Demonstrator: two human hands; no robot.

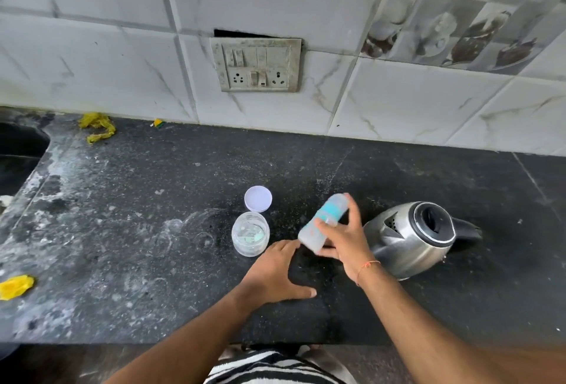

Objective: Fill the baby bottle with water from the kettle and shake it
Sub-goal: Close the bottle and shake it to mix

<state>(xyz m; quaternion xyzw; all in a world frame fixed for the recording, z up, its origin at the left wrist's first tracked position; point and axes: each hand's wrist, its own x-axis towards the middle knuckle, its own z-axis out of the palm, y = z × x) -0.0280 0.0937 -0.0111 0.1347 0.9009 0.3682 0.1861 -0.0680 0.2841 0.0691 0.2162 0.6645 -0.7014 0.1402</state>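
A: Entry, one head view. Right hand (343, 238) is wrapped around the baby bottle (323, 221), fingers closed on its middle. The bottle is lifted clear of the counter (122, 230) and tilted, one end up and away from the wrist, the other low by the palm. Its outline is smeared. I judge this is the shake step, not the fill.

B: Which end is the teat?

A: Cannot tell; too blurred. A teal band shows along the body.

B: Left hand?

A: Left hand (275, 273) lies flat on the counter, fingers spread, holding nothing. Probably bracing while the other arm works. Its fingertips sit just below the bottle's lower end; contact unclear.

B: Kettle?

A: The kettle (410, 236) stands just outboard of the right hand, near the knuckles, lid open, handle turned away, within easy reach for pouring. On the far side of the left hand's fingertips stand a clear jar (250, 238) and, beyond it, a white lid (258, 198), apart.

B: Water level in the bottle?

A: Not readable.
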